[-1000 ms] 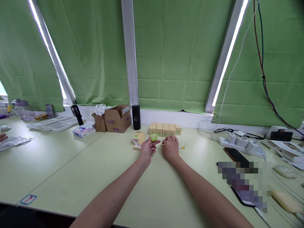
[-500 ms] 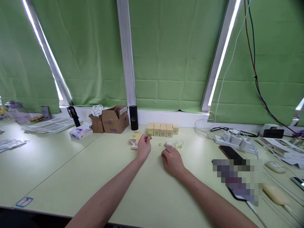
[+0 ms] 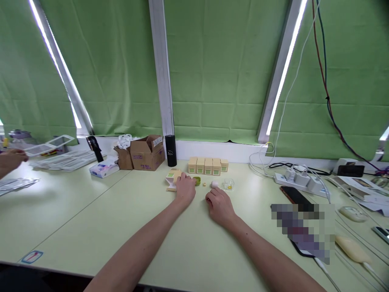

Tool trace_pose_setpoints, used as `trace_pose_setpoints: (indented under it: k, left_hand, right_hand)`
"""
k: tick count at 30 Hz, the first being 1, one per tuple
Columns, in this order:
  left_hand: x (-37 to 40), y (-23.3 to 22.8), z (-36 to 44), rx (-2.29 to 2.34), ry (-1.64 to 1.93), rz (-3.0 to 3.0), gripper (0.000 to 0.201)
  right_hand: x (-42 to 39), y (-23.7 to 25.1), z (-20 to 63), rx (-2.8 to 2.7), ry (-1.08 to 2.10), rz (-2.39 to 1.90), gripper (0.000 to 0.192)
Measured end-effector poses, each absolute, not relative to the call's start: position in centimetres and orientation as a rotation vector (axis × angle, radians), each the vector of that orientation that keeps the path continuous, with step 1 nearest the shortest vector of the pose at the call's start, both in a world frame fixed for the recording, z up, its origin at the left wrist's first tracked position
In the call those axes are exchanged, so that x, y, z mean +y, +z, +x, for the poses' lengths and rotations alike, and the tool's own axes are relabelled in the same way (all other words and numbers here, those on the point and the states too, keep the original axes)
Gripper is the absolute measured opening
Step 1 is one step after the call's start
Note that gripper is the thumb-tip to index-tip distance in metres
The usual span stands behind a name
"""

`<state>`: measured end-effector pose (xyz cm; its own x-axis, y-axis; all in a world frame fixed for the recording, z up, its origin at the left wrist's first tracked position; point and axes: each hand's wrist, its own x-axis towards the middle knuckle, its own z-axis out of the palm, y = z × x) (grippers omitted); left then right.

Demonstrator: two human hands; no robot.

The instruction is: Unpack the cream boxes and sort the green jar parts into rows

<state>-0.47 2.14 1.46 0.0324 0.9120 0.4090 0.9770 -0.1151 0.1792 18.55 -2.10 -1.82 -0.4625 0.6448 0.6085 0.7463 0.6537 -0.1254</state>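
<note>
My left hand (image 3: 186, 188) is closed at the edge of a small green cup-like piece (image 3: 197, 181) low over the table, its fingertips on the piece's left side. Left of that hand lies an opened kraft box (image 3: 172, 177) with a white flap, partly covered by my fingers. My right hand (image 3: 220, 206) rests on the table with its fingers curled under; what they hold, if anything, is hidden. Just beyond it are a white cylinder-shaped piece (image 3: 214, 184) and a clear plastic container (image 3: 229, 184) with something yellow inside. A tiny yellowish piece (image 3: 204, 184) lies between my hands.
Several small kraft boxes (image 3: 208, 166) stand in a row behind. Further left are a black cylinder (image 3: 171, 151), a brown carton (image 3: 147, 153) and a tissue pack (image 3: 104, 168). At right lie a power strip (image 3: 300, 182) and a phone (image 3: 296, 198). Another person's hand (image 3: 13, 160) is far left.
My left hand has lowered the green piece to the table, slightly to the right, and turned it. My right hand barely moved. Another person's hand and a lifted white frame have appeared far left.
</note>
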Motion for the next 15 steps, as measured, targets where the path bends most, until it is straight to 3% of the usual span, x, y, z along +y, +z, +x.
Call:
trace_pose_setpoints:
  k: [15]
  left_hand:
    - [1.0, 2.1, -1.0, -1.938, -0.441, -2.102, 0.032]
  right_hand:
    - [-2.0, -1.9, 18.6, -2.219, -0.219, -1.057, 0.021]
